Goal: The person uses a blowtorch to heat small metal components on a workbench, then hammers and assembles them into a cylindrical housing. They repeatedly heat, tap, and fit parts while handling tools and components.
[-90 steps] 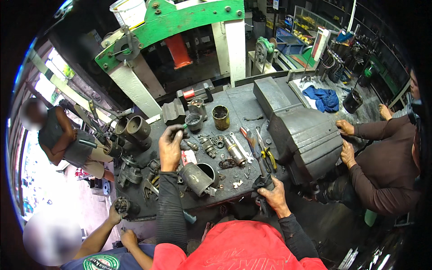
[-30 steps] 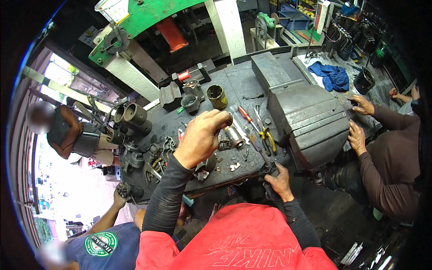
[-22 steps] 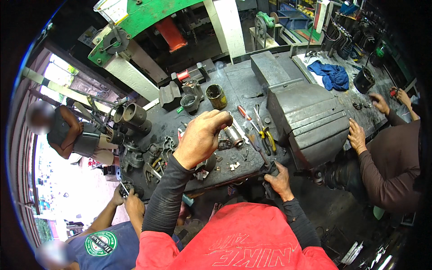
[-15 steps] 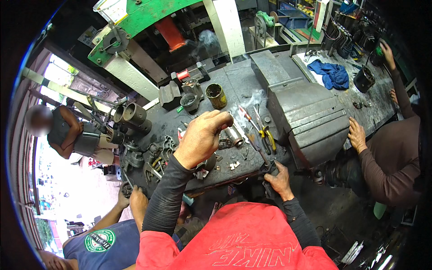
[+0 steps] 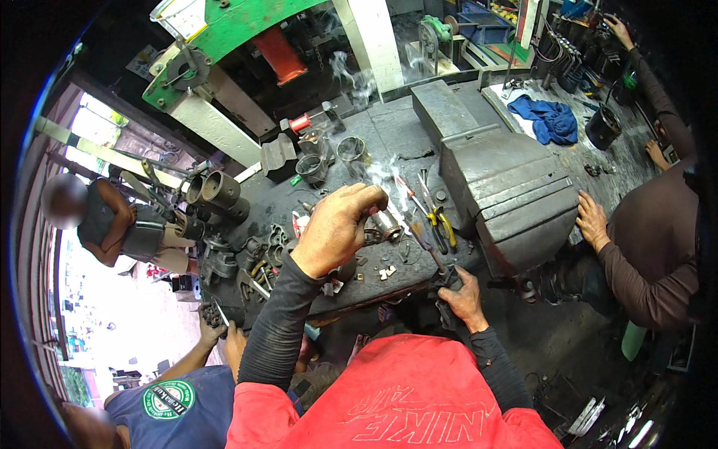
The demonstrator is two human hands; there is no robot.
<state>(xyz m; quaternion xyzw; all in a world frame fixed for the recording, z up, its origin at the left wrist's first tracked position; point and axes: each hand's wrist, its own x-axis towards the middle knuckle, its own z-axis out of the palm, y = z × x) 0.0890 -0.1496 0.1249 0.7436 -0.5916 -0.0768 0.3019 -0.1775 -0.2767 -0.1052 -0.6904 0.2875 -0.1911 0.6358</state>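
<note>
My left hand [image 5: 336,230], in a black sleeve, is raised over the bench with its fingers curled closed. What it pinches, if anything, is hidden. Close by its fingertips lies a ribbed metal cylinder [image 5: 384,225], perhaps a motor armature, partly covered by the hand. My right hand [image 5: 465,301] grips the dark handle of a soldering iron [image 5: 436,258] at the bench's near edge. Its rod points up and left toward the cylinder, and smoke curls around the far end. Beside the rod are yellow-handled pliers [image 5: 446,227] and a red-and-white-handled screwdriver [image 5: 403,185].
A big dark vise [image 5: 505,179] stands right of the tools, with a co-worker's hand [image 5: 592,219] on it. Cans [image 5: 350,149], a red spool [image 5: 300,123] and metal parts [image 5: 221,258] crowd the bench [image 5: 393,138]. Another person's hands [image 5: 213,329] work at lower left.
My hands stay almost where they were. The smoke has drifted over the can. At upper right a person's hand has reached farther up, and the person at lower left has shifted.
</note>
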